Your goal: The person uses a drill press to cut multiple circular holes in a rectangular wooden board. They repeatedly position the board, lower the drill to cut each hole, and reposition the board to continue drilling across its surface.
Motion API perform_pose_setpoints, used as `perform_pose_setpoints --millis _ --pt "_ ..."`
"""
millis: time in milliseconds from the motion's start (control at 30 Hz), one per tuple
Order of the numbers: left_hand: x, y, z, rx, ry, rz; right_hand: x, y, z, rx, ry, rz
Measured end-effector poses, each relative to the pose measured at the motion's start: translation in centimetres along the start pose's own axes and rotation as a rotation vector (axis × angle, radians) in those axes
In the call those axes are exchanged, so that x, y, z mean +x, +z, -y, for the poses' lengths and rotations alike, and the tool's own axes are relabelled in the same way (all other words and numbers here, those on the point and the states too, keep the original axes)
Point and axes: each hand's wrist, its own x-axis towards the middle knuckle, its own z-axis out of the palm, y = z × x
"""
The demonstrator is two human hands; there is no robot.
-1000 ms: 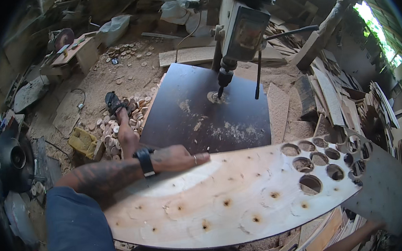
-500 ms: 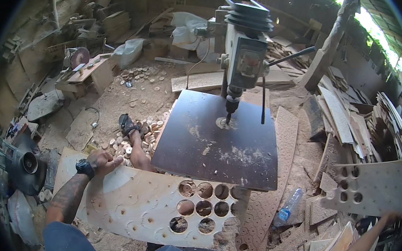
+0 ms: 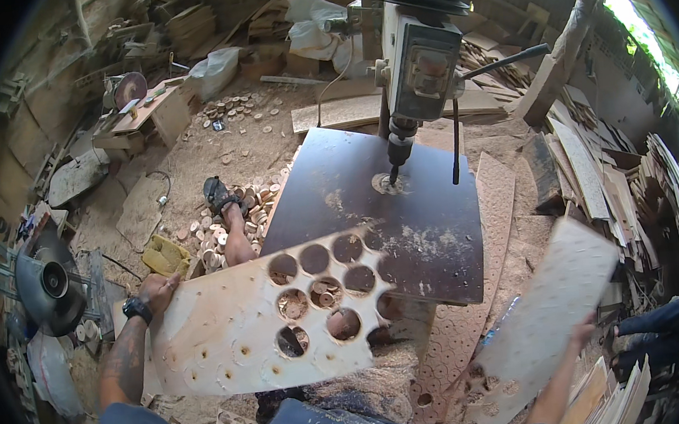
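Observation:
My left hand (image 3: 157, 291), with a black watch on its wrist, grips the left edge of a pale plywood sheet (image 3: 222, 343). The sheet has several round holes cut in its right half and small drill marks in its left half. It lies tilted across my lap, and its right corner overlaps the dark table (image 3: 405, 222) of the drill press (image 3: 417, 68). Far out to the right, my right hand (image 3: 582, 330) holds a second pale, speckled board (image 3: 540, 332) by its lower right edge. That board is raised above the floor.
A pile of cut wooden discs (image 3: 231, 221) lies on the sawdust floor beside my sandalled foot (image 3: 219, 197). A yellow object (image 3: 167, 256) sits by my left hand. Stacked offcuts (image 3: 594, 165) crowd the right side. A perforated scrap sheet (image 3: 464, 338) lies under the table. A machine (image 3: 47, 282) stands left.
The holed sheet has swung off the drill table toward my left and lap. My right arm has reached out to the right and now holds the second board higher.

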Motion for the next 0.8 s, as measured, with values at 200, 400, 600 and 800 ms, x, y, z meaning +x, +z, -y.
perform_pose_setpoints --millis 200,400,600,800 --pt "-3.4 -0.9 5.8 -0.057 -0.108 -0.123 -16.3 12.1 1.4 0.099 -0.281 0.256" --pt "-4.0 1.2 8.8 -0.340 -0.551 -0.220 -20.6 16.4 0.8 -0.048 -0.100 0.360" --pt "-2.7 2.4 0.5 -0.229 -0.569 -0.175 -16.6 16.7 2.6 -0.096 -0.199 0.422" --pt "0.4 3.4 -5.4 -0.182 -0.572 -0.148 -13.8 6.4 24.0 0.602 -0.561 0.098"
